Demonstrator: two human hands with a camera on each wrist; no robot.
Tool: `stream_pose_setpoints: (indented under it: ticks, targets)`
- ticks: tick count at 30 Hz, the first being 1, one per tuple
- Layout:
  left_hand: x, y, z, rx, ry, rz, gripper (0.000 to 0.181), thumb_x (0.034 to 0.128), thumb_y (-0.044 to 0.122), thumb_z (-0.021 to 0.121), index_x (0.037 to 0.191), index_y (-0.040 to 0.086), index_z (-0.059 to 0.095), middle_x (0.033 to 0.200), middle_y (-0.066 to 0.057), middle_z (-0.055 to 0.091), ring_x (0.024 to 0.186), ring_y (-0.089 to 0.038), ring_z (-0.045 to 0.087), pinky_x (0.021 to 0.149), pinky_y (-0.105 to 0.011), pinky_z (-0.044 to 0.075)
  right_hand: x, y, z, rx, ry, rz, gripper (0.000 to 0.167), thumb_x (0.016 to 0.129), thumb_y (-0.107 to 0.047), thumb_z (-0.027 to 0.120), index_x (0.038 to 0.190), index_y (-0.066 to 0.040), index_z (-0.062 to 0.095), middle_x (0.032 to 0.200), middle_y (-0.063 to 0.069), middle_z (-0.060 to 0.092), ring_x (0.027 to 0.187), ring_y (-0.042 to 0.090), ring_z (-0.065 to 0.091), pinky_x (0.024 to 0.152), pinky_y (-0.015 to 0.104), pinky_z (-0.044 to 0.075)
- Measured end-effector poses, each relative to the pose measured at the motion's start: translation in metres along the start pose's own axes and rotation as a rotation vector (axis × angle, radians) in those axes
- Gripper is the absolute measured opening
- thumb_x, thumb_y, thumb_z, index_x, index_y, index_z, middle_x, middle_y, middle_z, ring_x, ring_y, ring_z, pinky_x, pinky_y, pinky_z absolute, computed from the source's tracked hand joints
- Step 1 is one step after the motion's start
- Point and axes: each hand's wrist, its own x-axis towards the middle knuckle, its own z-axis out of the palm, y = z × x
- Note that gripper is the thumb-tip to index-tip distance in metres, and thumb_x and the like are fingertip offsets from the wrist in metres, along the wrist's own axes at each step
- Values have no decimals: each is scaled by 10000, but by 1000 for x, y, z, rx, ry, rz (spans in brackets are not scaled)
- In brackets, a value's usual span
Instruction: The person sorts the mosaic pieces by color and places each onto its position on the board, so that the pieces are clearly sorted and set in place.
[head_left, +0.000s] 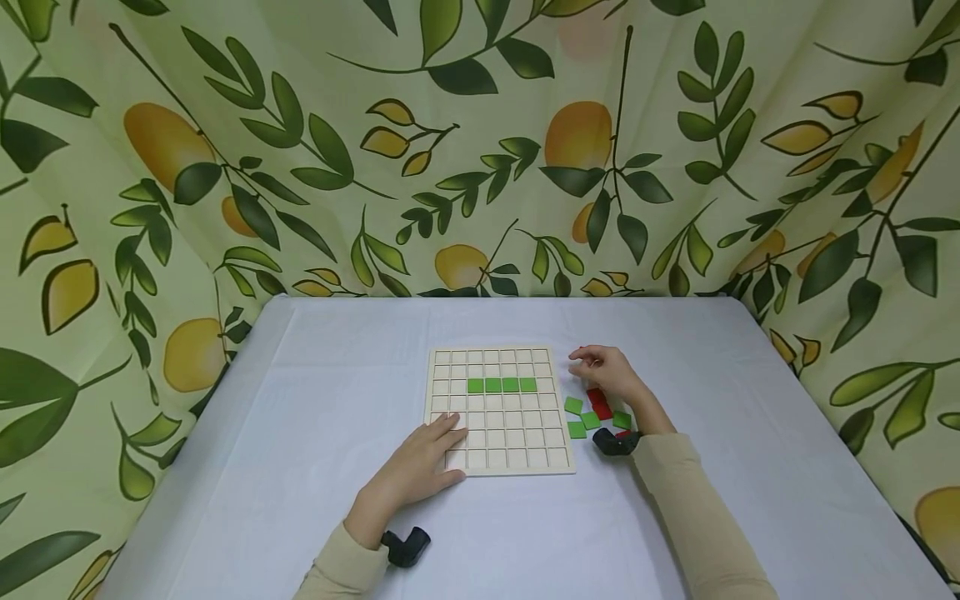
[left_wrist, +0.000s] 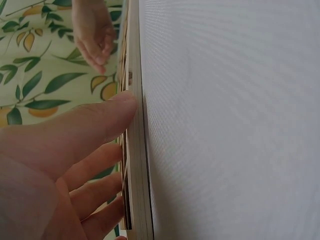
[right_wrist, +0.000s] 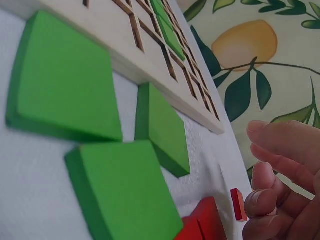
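A pale wooden grid board [head_left: 517, 414] lies on the table, with a row of green tiles [head_left: 492, 385] set in its upper part. My left hand [head_left: 420, 458] rests on the board's lower left corner, fingers spread. In the left wrist view its thumb [left_wrist: 112, 117] lies against the board's edge. My right hand [head_left: 609, 372] hovers right of the board's upper corner, fingers loosely bent, with nothing visible between them. Near it lie red tiles [head_left: 597, 402] and loose green tiles [head_left: 591, 420]. A red tile [right_wrist: 239, 204] shows just beside its fingers in the right wrist view.
A white cloth covers the table [head_left: 337, 383]. Behind it hangs a curtain [head_left: 480, 167] printed with leaves and fruit. Dark wrist devices sit on both arms, the right one [head_left: 617, 442] partly over the loose tiles.
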Motion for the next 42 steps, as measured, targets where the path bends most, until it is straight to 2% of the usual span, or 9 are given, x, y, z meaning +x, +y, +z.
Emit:
stream_pose_setpoints:
  ticks: [6,14,23,31,42]
  targets:
    - [0,-1,1,-2,-8,-16,595,851,285,709,1371,61,526,1525,-155,416,1440,-353,365,1172,-518,339,1,1,-3,-7,28,42,329,881,-157,671,1162,12,638,717,-18,507,604,132,465,513,198,413]
    - [0,0,0,-6,-6,-22,592,849,277,711,1368,58,528,1526,-155,416,1442,-351,364,1171,-521,338,7,9,-8,-1,90,126,348,894,-191,669,1193,-18,631,769,-7,487,674,158,470,555,187,433]
    - [0,1,-1,-6,-5,-10,591,852,273,706,1366,44,527,1521,-165,419,1440,-352,367,1171,-521,337,11,17,-15,19,123,152,410,896,-190,659,1257,-10,585,739,-14,497,643,136,482,562,176,446]
    - [1,-1,1,8,6,-3,589,846,281,714,1361,56,535,1514,-156,433,1431,-348,383,1165,-515,349,15,19,-19,12,121,229,459,889,-199,673,1307,-50,555,750,-13,487,651,142,473,561,169,431]
    - [1,-1,0,7,-10,-4,593,853,281,706,1370,54,525,1523,-153,421,1440,-342,370,1171,-516,339,19,20,-20,3,89,274,489,883,-199,682,1329,-57,543,682,-29,477,629,146,452,534,193,396]
